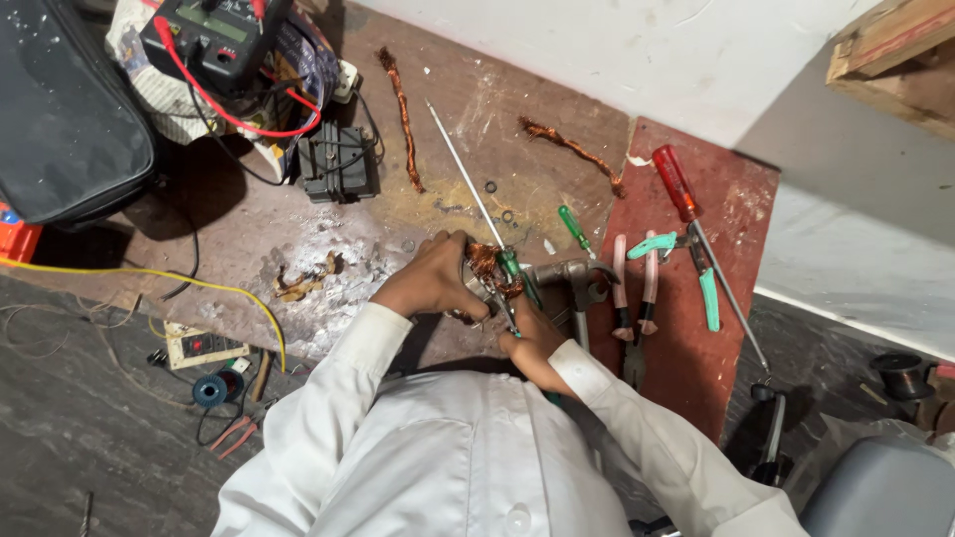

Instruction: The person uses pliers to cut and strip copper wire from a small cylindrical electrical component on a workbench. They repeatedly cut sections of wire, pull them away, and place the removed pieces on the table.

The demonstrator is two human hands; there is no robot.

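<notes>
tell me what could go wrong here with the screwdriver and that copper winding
1. The right hand works the green-handled screwdriver into the copper winding that the left hand grips; a slip could jab those fingers.
2. The tip may scrape or nick the fine copper wire.
3. Pliers, a red-handled screwdriver and a hammer crowd the right forearm; a jolt might knock one off.

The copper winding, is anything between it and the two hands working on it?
Nothing visible is. The left hand grips the copper winding directly, and the right hand drives a green-handled screwdriver straight into it.
</notes>
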